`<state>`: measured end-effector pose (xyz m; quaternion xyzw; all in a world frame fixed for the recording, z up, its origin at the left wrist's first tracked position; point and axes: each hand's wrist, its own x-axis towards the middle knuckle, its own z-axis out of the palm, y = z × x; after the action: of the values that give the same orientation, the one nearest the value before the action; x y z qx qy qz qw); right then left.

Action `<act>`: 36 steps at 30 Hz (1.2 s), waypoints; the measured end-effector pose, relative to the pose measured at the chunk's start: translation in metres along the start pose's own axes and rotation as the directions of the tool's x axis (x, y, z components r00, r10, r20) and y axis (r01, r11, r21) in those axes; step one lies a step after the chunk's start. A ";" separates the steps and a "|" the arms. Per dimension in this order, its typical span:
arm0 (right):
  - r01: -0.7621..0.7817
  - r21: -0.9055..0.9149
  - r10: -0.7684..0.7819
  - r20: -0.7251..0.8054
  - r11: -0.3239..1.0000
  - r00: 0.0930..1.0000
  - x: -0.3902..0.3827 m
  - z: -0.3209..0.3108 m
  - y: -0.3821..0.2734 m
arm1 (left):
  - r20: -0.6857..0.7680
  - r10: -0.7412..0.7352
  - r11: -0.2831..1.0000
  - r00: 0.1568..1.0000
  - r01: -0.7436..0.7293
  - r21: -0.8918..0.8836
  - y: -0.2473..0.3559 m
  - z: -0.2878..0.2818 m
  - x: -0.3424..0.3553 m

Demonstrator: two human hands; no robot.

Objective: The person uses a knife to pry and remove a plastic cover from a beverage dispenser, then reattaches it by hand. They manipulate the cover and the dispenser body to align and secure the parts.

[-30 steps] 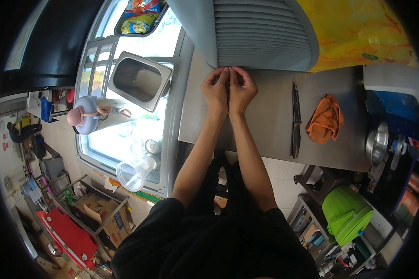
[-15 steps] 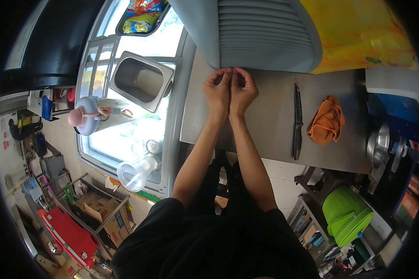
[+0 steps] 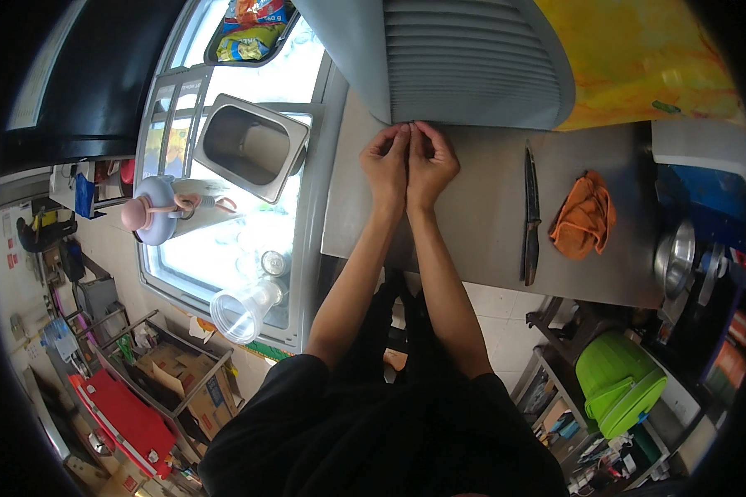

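Side by side above the steel counter, my left hand and my right hand meet, with wrists and fingertips close together. Both are closed, thumbs against curled fingers. Whatever they may pinch is hidden or too small to make out. Just beyond the fingertips stands the front edge of a grey ribbed machine housing. To the right of my hands lies a knife with a dark handle, its tip pointing away from me. Farther right is a crumpled orange cloth.
On the lit glass-topped display cooler at left are a steel food pan, a lilac bottle with pink cap and a clear plastic cup. A metal bowl and a green lidded bucket are at right.
Both hands stay together in the same spot, with barely any shift of the fingers. The rest of the scene has only moved slightly with the head.
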<state>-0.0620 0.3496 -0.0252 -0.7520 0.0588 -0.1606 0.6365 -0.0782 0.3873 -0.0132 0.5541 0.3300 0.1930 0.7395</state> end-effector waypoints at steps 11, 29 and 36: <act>0.026 -0.028 -0.024 0.039 0.999 0.999 0.001 0.001 0.006 | -0.003 0.099 0.995 0.995 -0.099 0.010 0.000 -0.001 -0.002; -0.001 -0.042 0.002 0.024 0.999 1.000 0.001 -0.003 0.003 | 0.043 0.064 0.998 0.997 -0.065 0.015 -0.002 0.001 -0.001; -0.003 -0.019 0.003 0.019 1.000 1.000 0.001 -0.001 0.004 | 0.043 0.106 0.994 0.993 -0.107 0.020 -0.006 0.001 -0.001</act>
<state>-0.0606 0.3475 -0.0290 -0.7593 0.0555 -0.1520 0.6303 -0.0788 0.3843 -0.0189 0.5832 0.2864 0.2168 0.7286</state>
